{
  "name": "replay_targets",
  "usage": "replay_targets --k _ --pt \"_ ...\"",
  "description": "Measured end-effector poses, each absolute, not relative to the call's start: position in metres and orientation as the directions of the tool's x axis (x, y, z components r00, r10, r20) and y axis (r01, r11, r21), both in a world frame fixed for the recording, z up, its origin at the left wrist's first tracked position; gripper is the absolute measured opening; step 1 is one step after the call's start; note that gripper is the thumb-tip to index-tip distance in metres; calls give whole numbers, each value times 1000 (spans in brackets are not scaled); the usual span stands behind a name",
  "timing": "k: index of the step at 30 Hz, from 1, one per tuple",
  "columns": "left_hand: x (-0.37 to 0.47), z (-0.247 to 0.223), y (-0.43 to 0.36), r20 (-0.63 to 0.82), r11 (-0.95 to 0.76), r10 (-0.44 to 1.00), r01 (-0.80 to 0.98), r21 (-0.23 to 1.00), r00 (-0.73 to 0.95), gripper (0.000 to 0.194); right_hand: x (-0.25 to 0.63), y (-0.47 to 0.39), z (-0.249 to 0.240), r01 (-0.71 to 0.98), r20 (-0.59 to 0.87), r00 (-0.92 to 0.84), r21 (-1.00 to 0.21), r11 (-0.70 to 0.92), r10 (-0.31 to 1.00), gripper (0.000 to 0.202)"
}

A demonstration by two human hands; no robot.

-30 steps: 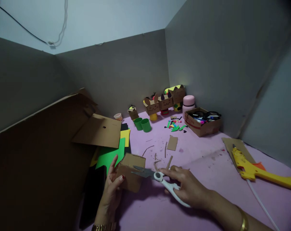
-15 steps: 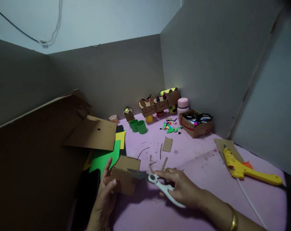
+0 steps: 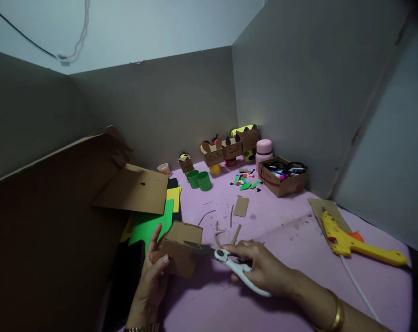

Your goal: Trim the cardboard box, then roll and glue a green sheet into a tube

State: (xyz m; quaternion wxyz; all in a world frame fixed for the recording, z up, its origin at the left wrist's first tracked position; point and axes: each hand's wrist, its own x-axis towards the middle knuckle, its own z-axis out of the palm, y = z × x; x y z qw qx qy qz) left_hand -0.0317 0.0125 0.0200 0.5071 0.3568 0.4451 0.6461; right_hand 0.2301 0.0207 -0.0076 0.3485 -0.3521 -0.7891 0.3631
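Cardboard box (image 3: 179, 262), small, brown, top edges rough: over the near part of the tabletop (image 3: 281, 221), left of its middle; whether its base touches the surface cannot be told.
Left hand (image 3: 154, 272): holds the box at its left side, thumb on the near face, a finger raised along the side.
Scissors (image 3: 226, 259), white-handled: blades across the box's upper near edge; depth of any cut cannot be told.
Right hand (image 3: 264, 267): curled around the scissors' handles.
Cardboard strips (image 3: 236, 234), several, narrow: beyond the scissors, near a rectangular cardboard piece (image 3: 241, 207).
Green sheet (image 3: 155, 226), yellow sheet (image 3: 173, 199): toward the left edge of the tabletop, partly under a cardboard flap (image 3: 136, 191) with one hole.
Green cups (image 3: 204, 181), two, side by side: toward the far edge.
Coloured scraps (image 3: 245, 183), loose heap: left of an open carton (image 3: 281, 188) of pens.
Cardboard figures (image 3: 213, 157), eared: row along the far edge, ending beside a pink flask (image 3: 264, 148) near the far right corner.
Glue gun (image 3: 343, 240), yellow: by the right edge, nozzle over a cardboard sheet (image 3: 335, 213).
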Motion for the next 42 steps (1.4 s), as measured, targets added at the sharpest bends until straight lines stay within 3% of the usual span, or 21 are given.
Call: replay_targets --k 23,35,39,42 --pt "-35 16 13 1 -74 976 -328 942 -216 87 232 20 -4 324 297 -533 -793 516 792 49" --pt "-35 14 13 -13 -51 983 -339 939 -185 86 232 23 -6 224 345 -560 -813 538 753 41" --pt "-33 16 13 -20 -57 980 -370 927 -200 87 229 24 -10 207 302 -532 -860 467 791 44" --pt "-30 17 14 4 -88 974 -361 929 -228 86 227 25 -14 177 242 -385 -928 329 891 51"
